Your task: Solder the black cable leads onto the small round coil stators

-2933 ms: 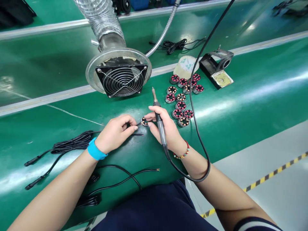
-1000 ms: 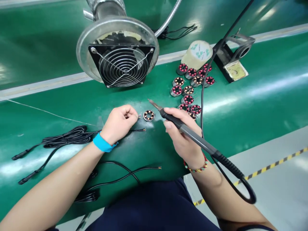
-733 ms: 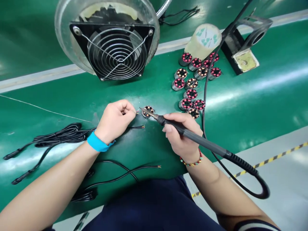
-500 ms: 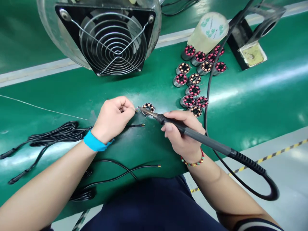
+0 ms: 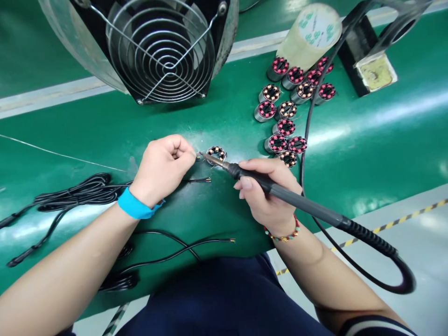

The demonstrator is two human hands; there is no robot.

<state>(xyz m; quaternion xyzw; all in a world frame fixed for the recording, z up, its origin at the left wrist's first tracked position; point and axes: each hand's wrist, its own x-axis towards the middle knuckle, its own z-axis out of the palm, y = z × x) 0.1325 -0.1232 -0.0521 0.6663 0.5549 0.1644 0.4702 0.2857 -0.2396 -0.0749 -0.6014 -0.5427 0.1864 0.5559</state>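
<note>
My right hand [image 5: 271,193] is closed around the dark handle of a soldering iron [image 5: 304,203]. The iron's tip points left and rests by thin wire ends beside my left fingertips. Just behind the tip, a small motor stator [image 5: 216,154] with copper windings sits on the green bench, partly covered by the iron. My left hand [image 5: 168,161], with a blue wristband, pinches a thin wire [image 5: 199,157] whose end pokes out at the fingertips; most of it is hidden. A silvery strand [image 5: 70,154] runs from the left edge toward this hand.
Several stators [image 5: 285,127] with red or copper windings stand at right, near a tape roll [image 5: 317,32]. A fan [image 5: 168,65] faces the work from behind. Black cables [image 5: 80,193] lie at left. The iron's cord [image 5: 305,140] crosses near an iron stand with a sponge [image 5: 377,73].
The camera view has shifted slightly, so the fan sits higher and the right-hand objects further right. Both hands and the iron keep nearly the same pose at the stator.
</note>
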